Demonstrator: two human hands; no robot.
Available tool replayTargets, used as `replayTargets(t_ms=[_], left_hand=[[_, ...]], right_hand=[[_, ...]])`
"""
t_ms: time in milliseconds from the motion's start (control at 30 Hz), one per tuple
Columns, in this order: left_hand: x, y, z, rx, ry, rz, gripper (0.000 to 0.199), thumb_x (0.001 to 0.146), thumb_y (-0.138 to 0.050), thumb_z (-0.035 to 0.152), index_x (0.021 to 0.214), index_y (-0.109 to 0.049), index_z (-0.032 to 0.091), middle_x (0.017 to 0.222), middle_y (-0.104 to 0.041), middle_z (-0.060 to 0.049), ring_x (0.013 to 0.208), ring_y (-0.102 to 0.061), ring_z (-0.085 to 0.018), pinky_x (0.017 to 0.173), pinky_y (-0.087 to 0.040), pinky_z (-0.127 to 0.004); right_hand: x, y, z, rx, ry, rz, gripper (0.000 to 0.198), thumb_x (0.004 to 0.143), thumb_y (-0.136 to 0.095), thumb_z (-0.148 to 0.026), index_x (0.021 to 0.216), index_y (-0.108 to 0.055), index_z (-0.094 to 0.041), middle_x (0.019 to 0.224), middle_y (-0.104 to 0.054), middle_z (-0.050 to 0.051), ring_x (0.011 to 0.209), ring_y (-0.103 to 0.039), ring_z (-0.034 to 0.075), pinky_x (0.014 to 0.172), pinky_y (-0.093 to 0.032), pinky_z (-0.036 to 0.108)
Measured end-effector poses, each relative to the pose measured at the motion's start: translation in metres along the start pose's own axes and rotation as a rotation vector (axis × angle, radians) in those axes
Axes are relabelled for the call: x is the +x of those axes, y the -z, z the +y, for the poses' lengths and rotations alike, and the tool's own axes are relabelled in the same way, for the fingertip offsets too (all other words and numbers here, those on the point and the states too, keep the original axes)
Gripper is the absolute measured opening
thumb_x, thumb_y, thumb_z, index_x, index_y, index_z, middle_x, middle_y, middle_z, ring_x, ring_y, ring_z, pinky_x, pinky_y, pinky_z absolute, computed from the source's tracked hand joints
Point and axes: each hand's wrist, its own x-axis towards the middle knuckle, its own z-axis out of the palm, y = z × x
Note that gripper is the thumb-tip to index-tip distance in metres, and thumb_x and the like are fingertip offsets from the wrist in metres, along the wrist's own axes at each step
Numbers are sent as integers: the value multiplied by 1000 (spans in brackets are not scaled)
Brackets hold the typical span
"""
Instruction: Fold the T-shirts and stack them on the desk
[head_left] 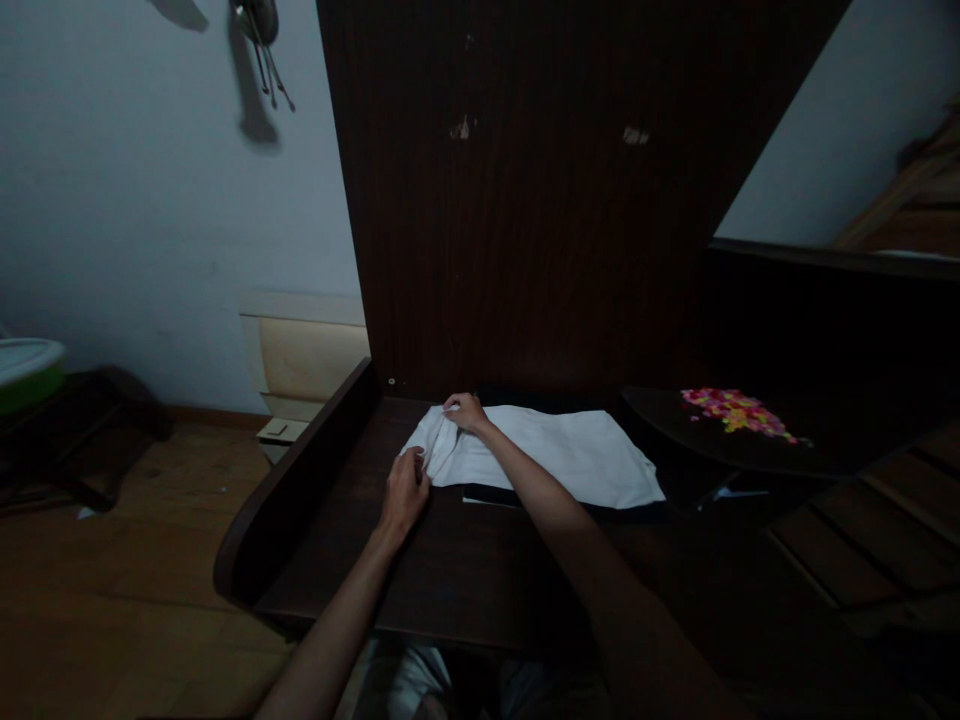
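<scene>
A white cloth, which looks like a folded garment, lies lengthwise on the dark wooden desk. Its left end is bunched into small folds. My left hand grips the near corner of that end with curled fingers. At the far side of the same end, my right hand pinches the fabric, its forearm crossing over the cloth. Something dark and flat lies under the cloth, its edges showing at front and back.
Right of the cloth sits a dark curved item with a pink and yellow pattern. A raised wooden side bounds the desk's left, and a tall dark panel stands behind. A green and white tub is far left.
</scene>
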Motion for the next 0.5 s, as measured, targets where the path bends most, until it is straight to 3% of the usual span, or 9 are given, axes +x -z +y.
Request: replayTargets(t_ms=[100, 267, 500], left_hand=[[0, 3, 1, 2, 13, -5, 38, 73, -52, 10, 109, -53, 21, 94, -61, -6, 90, -60, -23, 83, -50, -39], [1, 10, 8, 43, 7, -30, 33, 70, -52, 8, 101, -52, 21, 99, -61, -7, 96, -57, -25, 86, -48, -40], [-1, 17, 16, 143, -145, -91, 34, 76, -43, 2, 102, -56, 21, 110, -59, -9, 99, -59, -23, 89, -46, -39]], right_hand=[[3, 7, 0, 13, -30, 14, 18, 66, -59, -6, 67, -69, -21, 76, -70, -1, 80, -66, 15, 74, -49, 22], [7, 26, 3, 40, -103, 20, 24, 68, -50, -4, 68, -68, -19, 66, -66, -1, 64, -62, 13, 61, -47, 19], [5, 36, 4, 95, -165, 13, 18, 76, -52, -9, 72, -66, -19, 66, -62, -2, 63, -60, 11, 58, -48, 19]])
